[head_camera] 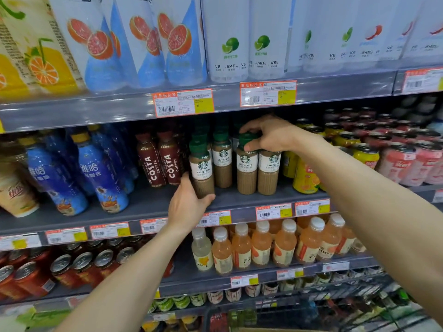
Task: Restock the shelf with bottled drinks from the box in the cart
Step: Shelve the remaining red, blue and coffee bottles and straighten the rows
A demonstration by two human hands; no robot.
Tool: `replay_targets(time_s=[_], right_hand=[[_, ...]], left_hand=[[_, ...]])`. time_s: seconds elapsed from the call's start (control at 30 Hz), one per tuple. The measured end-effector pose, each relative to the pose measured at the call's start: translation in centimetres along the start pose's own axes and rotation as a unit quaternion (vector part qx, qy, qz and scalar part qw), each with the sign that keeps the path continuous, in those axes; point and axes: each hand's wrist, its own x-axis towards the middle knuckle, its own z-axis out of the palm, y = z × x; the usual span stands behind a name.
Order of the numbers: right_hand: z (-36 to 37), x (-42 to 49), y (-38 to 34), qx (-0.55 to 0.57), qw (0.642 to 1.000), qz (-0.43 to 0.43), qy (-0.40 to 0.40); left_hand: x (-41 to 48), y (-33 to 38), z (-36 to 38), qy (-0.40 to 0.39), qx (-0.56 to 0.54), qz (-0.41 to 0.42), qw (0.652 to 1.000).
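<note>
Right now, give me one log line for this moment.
left hand grips left latte bottle low | right hand grips green cap | both at middle shelf

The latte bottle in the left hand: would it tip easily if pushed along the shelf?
Probably somewhat: the latte bottle is tall and narrow, so a push near its green cap could topple it. The left hand grips it low, which likely steadies it. It looks full, so probably heavy for its size.
</note>
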Motion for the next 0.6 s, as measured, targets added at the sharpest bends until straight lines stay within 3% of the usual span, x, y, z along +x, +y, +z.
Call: replay_targets(time_s=[0.3,0.47,0.6], right_hand=[[-0.4,-0.7,-0.5,0.015,1.000,0.001,-0.013],[-0.2,0.7,-1.8,0.014,0.999,-0.011,0.046],[1.5,3.0,-4.4,-0.016,0.998,-0.039,0.048]], left_hand=[[-0.3,-0.4,0.6,0.008,0.053,-0.006,0.999],[-0.4,-0.7,0.8,0.020,0.071,-0.008,0.997],[-0.4,-0.9,0.9,0.025,0.069,-0.006,0.997]])
